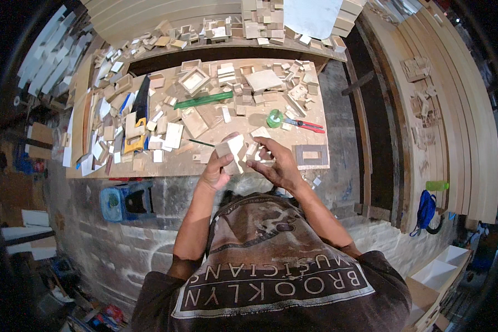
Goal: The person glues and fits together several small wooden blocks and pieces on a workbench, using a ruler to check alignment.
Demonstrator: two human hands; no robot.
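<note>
My left hand (217,169) is closed round a pale wooden block (236,146), held up over the near edge of the workbench. Its thumb presses on the block's near side. My right hand (280,166) comes in from the other side, thumb and forefinger curved about a small wooden piece (252,150) right beside the block. How far the two pieces touch is too small to make out. A thin dark green stick, perhaps a pencil (201,142), lies just left of the block on the bench.
Wooden offcuts and small boxes crowd the workbench (243,119). On it lie a yellow-handled handsaw (140,113), a green strip (205,99), a green tape roll (274,118), red-handled pliers (304,124) and a grey frame (311,155). A blue plastic stool (126,201) stands below left.
</note>
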